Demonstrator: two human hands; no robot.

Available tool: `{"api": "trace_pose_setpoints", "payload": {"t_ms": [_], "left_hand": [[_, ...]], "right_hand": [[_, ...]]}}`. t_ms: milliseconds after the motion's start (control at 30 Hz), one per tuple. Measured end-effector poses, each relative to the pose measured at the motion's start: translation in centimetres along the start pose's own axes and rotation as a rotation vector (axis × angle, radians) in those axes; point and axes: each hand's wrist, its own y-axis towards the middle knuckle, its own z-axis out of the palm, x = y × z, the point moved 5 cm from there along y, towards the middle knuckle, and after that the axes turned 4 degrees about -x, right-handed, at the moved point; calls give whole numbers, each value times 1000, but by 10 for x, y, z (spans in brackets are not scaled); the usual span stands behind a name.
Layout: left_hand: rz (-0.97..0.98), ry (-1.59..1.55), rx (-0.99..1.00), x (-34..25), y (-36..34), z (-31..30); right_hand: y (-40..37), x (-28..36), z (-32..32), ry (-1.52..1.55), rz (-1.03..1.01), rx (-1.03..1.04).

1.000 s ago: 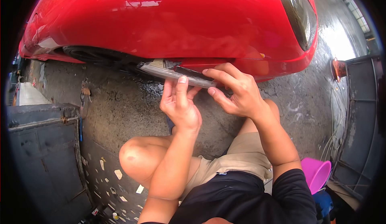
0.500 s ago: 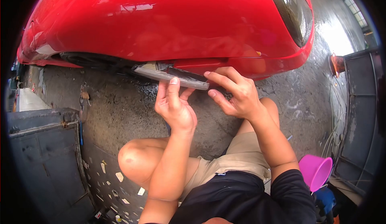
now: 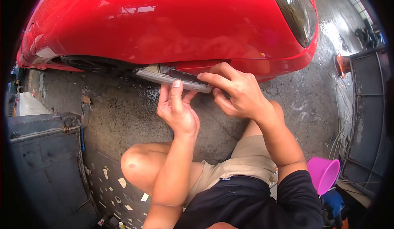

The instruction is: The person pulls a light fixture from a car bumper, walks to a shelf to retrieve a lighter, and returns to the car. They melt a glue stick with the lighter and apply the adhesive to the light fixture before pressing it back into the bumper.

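Supporting the grey translucent strip [image 3: 158, 77] is the left hand [image 3: 179, 112], which grasps it near mid-length: thumb on the outer face, fingers beneath and behind. This grip probably balances the strip, since its length extends to both sides of the thumb. It also leaves the end nearer the right hand [image 3: 236, 91] accessible.

The right hand is at that end, index finger extended over the back edge and thumb bent just beside the tip. Such a posture suits locating or steadying an edge rather than carrying weight. Whether this hand pinches the strip or only touches it cannot be told.

The strip lies directly ahead of both hands, slanted along the lower edge of the red car [image 3: 176, 27]. Holding it there appears to keep its back side facing the dark recess [image 3: 186, 75] beyond the fingers.

Hidden items: most of the left hand's fingertips, covered by the strip; the remaining right fingers, curled out of sight; and the recess interior, lost in shadow. Whether the strip's far end, ahead and left of the left hand, contacts the car is unclear. The wheel [image 3: 96, 63] beyond that end is largely obscured by bodywork.
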Motion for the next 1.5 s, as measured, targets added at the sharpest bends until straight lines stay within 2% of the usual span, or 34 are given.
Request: {"api": "trace_pose_setpoints", "payload": {"t_ms": [600, 700, 800, 1100, 1200, 1300, 1333, 1433, 1500], "left_hand": [[-14, -6, -5, 0, -2, 3], [-5, 0, -10, 0, -1, 1], [-6, -18, 0, 1, -1, 0], [6, 23, 1, -2, -2, 2], [0, 25, -5, -1, -2, 1], [-5, 32, 11, 0, -3, 1], [-4, 25, 16, 1, -3, 0], [-11, -1, 28, 2, -2, -1], [-22, -30, 38, 1, -1, 0]], "right_hand": [[-28, -12, -4, -53, 41, -144], [-24, -9, -7, 102, 116, -204], [-19, -4, -3, 115, 38, -159], [-18, -3, -5, -105, -64, -79], [-20, -8, -6, 36, 8, -139], [-14, 2, -7, 354, 204, -119], [-12, 4, 0, 420, 147, -122], [1, 20, 7, 338, 85, -49], [5, 23, 14, 260, 121, 2]]}}
